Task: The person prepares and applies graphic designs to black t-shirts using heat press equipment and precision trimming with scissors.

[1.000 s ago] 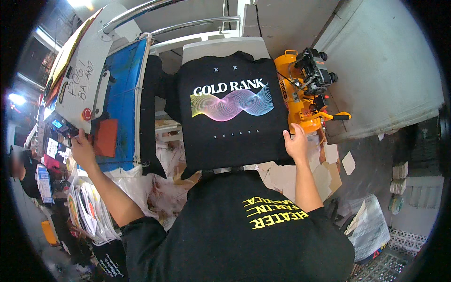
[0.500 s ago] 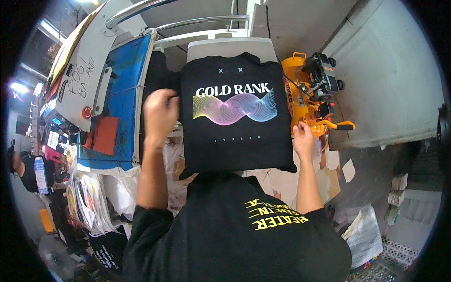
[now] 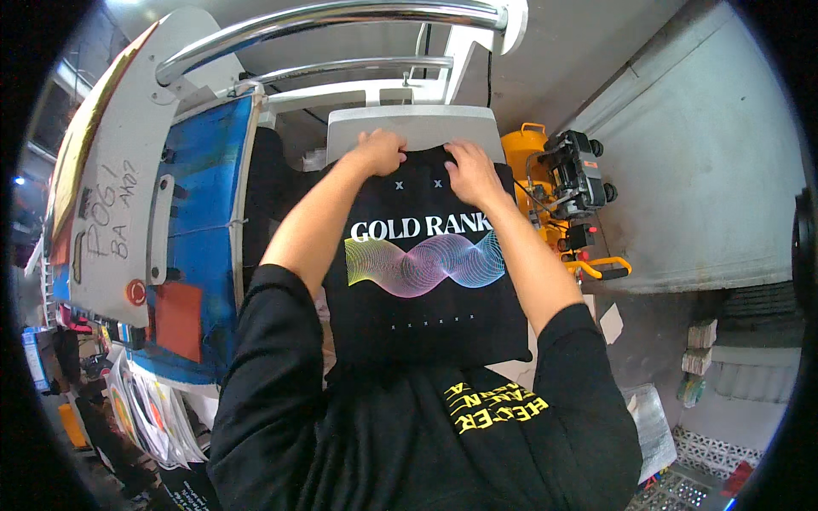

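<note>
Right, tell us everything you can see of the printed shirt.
The shirt is black, matte-looking cloth, lying fairly flat over a pale board, neck end farthest away. White lettering sits above a wavy line pattern shading from yellow through pink to blue, with two small pale crosses above and a row of smaller ones below. The left hand and right hand touch its neck edge.

Here's the black shirt (image 3: pixel 426 336), matt knit-looking cloth lying mostly smooth, and beneath it a pale board (image 3: pixel 464 121) with a dull, even face. Up top, what a gleam: that thick bar (image 3: pixel 341 19) is polished metal, mirror-glossy! Over left, a smooth, painted-looking grey panel (image 3: pixel 119 204) beside a blue sheet (image 3: pixel 204 209), stained and rough. And there, the orange compressor (image 3: pixel 520 152), glossy paint over metal, its handle grip (image 3: pixel 613 273) dark and matt!
</note>
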Motion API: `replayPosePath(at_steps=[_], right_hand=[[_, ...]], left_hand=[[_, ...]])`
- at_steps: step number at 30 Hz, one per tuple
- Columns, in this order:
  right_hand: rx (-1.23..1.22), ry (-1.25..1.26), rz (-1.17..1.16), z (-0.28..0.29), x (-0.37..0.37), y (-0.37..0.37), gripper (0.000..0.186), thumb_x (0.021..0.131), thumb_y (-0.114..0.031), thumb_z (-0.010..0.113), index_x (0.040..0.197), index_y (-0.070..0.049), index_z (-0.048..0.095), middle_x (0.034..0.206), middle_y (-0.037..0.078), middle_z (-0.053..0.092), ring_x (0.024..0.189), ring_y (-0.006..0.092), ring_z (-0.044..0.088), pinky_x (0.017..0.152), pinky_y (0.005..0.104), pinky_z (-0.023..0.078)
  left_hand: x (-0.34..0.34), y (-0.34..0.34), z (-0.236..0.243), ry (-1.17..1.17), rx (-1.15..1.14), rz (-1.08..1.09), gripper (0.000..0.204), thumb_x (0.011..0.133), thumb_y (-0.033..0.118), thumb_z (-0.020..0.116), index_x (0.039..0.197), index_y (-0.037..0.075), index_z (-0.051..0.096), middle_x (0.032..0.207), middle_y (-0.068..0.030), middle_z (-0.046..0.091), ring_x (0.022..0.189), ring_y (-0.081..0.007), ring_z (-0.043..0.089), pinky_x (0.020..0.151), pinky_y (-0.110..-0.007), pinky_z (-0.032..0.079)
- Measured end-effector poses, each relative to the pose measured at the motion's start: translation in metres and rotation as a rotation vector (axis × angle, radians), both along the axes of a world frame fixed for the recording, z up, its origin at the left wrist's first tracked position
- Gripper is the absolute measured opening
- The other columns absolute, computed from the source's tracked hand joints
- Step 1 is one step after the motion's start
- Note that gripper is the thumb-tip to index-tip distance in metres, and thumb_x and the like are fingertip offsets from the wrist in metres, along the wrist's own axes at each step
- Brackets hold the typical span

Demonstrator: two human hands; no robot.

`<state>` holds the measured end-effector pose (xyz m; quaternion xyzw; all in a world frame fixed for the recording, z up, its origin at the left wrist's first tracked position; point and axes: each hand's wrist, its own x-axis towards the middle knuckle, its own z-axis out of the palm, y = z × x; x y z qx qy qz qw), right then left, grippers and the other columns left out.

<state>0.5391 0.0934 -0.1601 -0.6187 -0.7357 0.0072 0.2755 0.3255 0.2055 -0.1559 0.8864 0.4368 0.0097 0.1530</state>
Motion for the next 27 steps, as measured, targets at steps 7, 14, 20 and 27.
replayPosePath(at_steps=[7,14,20,27], right_hand=[[-0.597,0.037,0.021,0.016,0.012,0.058,0.036,0.086,-0.029,0.076,0.116,-0.010,0.072,0.111,0.019,0.073,0.106,0.0391,0.068,0.093,0.0466,0.052],[-0.632,0.122,0.059,0.028,0.022,0.057,0.034,0.082,-0.029,0.079,0.108,-0.008,0.075,0.104,0.019,0.074,0.099,0.0385,0.069,0.086,0.0448,0.054],[-0.546,0.078,-0.072,0.027,0.017,0.053,0.033,0.084,-0.028,0.078,0.110,-0.008,0.074,0.110,0.019,0.072,0.104,0.0391,0.067,0.092,0.0451,0.053],[-0.226,-0.104,0.023,-0.014,0.032,0.060,0.030,0.091,-0.022,0.070,0.119,-0.011,0.068,0.126,0.016,0.067,0.116,0.0414,0.061,0.101,0.0469,0.048]], left_hand=[[-0.008,0.042,-0.005,-0.170,-0.402,-0.099,0.028,0.088,0.026,0.067,0.105,0.006,0.077,0.097,-0.0154,0.076,0.087,-0.0302,0.070,0.082,-0.041,0.053],[0.019,0.044,-0.001,0.154,-0.237,-0.317,0.025,0.083,0.019,0.066,0.103,0.009,0.077,0.090,-0.0161,0.075,0.081,-0.0323,0.069,0.076,-0.045,0.053],[0.007,0.060,-0.018,-0.159,-0.222,-0.099,0.025,0.088,0.030,0.070,0.098,0.008,0.076,0.089,-0.0169,0.073,0.084,-0.0354,0.069,0.078,-0.046,0.053],[0.004,0.034,-0.007,-0.264,-0.032,0.064,0.031,0.088,0.034,0.074,0.100,0.006,0.072,0.101,-0.0185,0.071,0.100,-0.0377,0.067,0.086,-0.046,0.052]])
